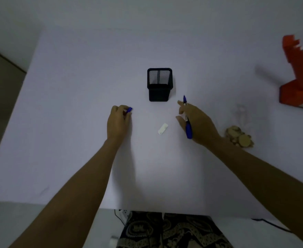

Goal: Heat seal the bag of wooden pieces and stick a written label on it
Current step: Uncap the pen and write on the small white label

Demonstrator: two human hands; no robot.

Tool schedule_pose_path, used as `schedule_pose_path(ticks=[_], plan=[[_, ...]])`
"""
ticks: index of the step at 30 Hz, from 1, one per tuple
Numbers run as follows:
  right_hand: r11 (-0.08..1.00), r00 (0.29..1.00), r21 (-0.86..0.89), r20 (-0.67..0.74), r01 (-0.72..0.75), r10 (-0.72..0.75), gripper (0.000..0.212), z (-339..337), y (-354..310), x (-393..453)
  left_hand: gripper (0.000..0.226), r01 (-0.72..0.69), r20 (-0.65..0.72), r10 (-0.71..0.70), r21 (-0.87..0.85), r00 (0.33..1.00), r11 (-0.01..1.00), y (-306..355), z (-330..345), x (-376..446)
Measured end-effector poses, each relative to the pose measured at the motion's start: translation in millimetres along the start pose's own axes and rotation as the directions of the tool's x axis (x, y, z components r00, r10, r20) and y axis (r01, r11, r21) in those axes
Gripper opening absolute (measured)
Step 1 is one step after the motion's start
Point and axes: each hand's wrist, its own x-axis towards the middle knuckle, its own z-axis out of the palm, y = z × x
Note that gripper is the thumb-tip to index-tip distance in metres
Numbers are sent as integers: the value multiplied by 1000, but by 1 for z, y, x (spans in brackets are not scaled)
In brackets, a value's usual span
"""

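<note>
Your right hand (194,120) grips the pen (188,122), your left (118,120) pinches what looks like its cap (129,110); steady the label (163,128) before writing.

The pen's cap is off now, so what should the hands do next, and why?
Probably bring the right hand with the uncapped blue pen down to the small white label and write. The left hand holds the cap, and the label lies bare between both hands.
</note>
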Motion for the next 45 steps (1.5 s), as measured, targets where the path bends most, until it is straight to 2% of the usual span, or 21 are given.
schedule_pose_path(ticks=[3, 8, 11, 14, 18, 21, 27, 30, 33, 37, 40, 43, 45], plan=[[997, 998, -61, 41, 55, -53, 27, 16, 2, -8, 23, -2, -14, 2, -7, 1000, 1000, -2, 2, 1], [997, 997, -29, 1, 78, -78, 24, 33, 1, -15, 27, -1, -39, 0, -27, 999, 1000, -4, 1, -1], [993, 992, 16, 41, 115, -116, 22, 44, -4, -27, 28, 7, -79, -12, -64, 997, 998, 0, 0, -10], [989, 986, -15, 71, 150, -148, 23, 52, -8, -36, 23, -21, -108, 12, -82, 994, 996, 9, 0, -29], [986, 987, -94, 103, 137, -127, 34, 62, -5, -45, 16, -94, -17, 93, -95, 995, 991, 13, 14, -61], [988, 989, -110, 115, 106, -93, 29, 65, -10, -50, 13, -105, 19, 107, -80, 994, 991, 10, 29, -72], [982, 989, -162, 131, 95, -74, 18, 68, -11, -51, 18, -67, -9, 66, -91, 998, 994, 21, 34, -72], [979, 988, -184, 141, 92, -67, 18, 68, -10, -52, 21, -76, 43, 79, -66, 996, 995, 30, 36, -75], [975, 986, -199, 151, 97, -68, 18, 69, -9, -53, 25, -34, 100, 37, -34, 994, 999, 44, 41, -79], [977, 986, -199, 158, 79, -47, 20, 71, -7, -53, 24, 87, 71, -86, -21, 994, 996, 65, 48, -82], [982, 983, -175, 178, 69, -37, 30, 73, -11, -55, 21, 160, 64, -159, -6, 985, 987, 75, 51, -85], [984, 980, -163, 198, 69, -36, 51, 77, -15, -55, 20, 238, 75, -238, 16, 968, 971, 77, 52, -82], [983, 981, -176, 195, 53, -18, 54, 72, -9, -57, 19, 257, 102, -257, 18, 961, 966, 88, 56, -80]])
